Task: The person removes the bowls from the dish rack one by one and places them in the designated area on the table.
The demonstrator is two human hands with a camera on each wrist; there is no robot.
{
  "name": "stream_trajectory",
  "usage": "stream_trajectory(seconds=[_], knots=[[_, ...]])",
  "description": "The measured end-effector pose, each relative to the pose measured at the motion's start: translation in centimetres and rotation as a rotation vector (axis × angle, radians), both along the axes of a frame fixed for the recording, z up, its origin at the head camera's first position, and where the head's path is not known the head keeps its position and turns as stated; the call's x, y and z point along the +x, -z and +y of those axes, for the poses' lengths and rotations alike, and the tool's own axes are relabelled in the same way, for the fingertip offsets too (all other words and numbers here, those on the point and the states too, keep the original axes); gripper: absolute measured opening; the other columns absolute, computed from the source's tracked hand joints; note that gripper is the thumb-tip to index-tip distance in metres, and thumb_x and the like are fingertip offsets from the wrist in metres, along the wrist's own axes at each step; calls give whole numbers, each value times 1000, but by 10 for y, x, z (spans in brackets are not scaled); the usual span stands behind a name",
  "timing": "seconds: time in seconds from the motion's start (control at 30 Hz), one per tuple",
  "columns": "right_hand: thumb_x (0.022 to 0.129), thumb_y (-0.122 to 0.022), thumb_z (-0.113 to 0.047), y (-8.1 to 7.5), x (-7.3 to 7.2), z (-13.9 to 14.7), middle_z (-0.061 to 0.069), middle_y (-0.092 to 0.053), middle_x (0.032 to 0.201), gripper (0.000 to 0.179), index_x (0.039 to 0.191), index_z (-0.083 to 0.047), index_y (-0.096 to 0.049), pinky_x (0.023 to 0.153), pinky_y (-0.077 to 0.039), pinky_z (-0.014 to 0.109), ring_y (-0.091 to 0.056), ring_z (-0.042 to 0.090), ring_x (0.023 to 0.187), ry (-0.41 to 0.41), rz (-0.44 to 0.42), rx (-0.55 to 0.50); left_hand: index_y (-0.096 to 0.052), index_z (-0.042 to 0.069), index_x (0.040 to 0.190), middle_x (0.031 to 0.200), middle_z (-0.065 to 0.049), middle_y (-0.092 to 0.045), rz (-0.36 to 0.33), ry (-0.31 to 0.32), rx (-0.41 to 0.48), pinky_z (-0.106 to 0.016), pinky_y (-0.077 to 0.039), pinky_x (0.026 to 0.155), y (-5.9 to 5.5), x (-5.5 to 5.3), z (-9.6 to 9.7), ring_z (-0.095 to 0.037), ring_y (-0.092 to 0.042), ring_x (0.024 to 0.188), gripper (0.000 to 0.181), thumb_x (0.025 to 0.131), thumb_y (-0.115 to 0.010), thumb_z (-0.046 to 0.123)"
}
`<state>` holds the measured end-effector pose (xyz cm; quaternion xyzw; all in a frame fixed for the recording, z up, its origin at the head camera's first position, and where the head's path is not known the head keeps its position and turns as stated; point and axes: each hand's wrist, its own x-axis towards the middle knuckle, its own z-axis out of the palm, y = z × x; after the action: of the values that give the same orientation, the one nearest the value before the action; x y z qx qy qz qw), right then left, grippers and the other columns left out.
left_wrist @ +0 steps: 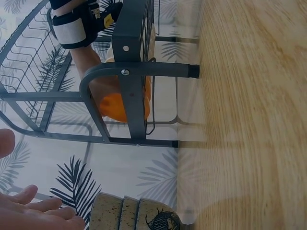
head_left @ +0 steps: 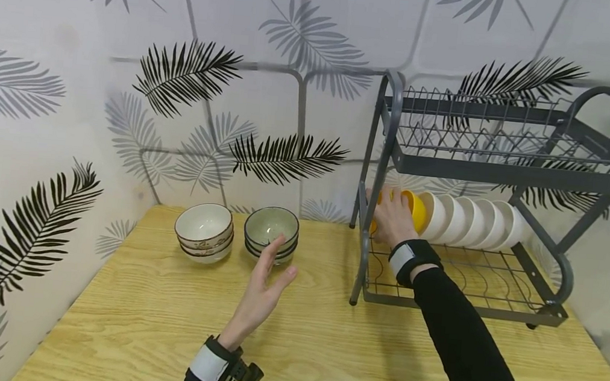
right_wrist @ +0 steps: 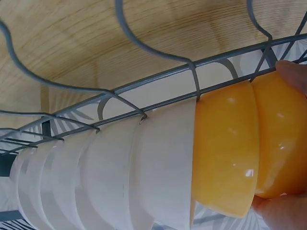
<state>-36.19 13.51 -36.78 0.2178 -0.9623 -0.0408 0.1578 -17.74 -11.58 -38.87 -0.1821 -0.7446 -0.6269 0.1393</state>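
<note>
My right hand (head_left: 392, 217) reaches into the left end of the lower rack tier. In the right wrist view, its thumb and fingers grip an outer yellow bowl (right_wrist: 283, 129) standing on edge. Against that one sits a second yellow bowl (right_wrist: 225, 148), followed by a row of several white bowls (head_left: 471, 223). My left hand (head_left: 259, 295) hovers over the table with fingers extended and thumb apart, holding nothing. Its fingertips overlap a stack of green bowls (head_left: 271, 227) in the head view; the left wrist view shows the stack's speckled side (left_wrist: 127, 213) beyond the fingers.
A two-tier grey metal dish rack (head_left: 502, 173) stands on the right of the wooden table (head_left: 297, 347). Left of the green bowls is a stack of white bowls with brown rims (head_left: 204, 227). The leaf-patterned wall (head_left: 341, 30) rises right behind the table.
</note>
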Motion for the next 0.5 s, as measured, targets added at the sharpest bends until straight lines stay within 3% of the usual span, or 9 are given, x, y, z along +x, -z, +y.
stream_trajectory(seconds=[0.27, 0.5], knots=[[58, -90, -17, -2, -1, 1, 35, -32, 138, 100, 143, -2, -39, 103, -33, 61, -29, 53, 123, 24, -4, 58, -24, -5, 148, 152, -23, -25, -10, -9, -5, -55, -16, 115, 0, 0, -1, -33, -20, 140, 58, 98, -52, 4], [59, -88, -11, -9, -3, 4, 33, -33, 134, 85, 133, 1, -47, 105, -31, 60, -29, 51, 124, 64, 12, 73, -24, -5, 147, 152, -23, -25, -12, -15, 1, -55, -15, 115, -1, 0, -2, -34, -19, 140, 58, 97, -52, 3]])
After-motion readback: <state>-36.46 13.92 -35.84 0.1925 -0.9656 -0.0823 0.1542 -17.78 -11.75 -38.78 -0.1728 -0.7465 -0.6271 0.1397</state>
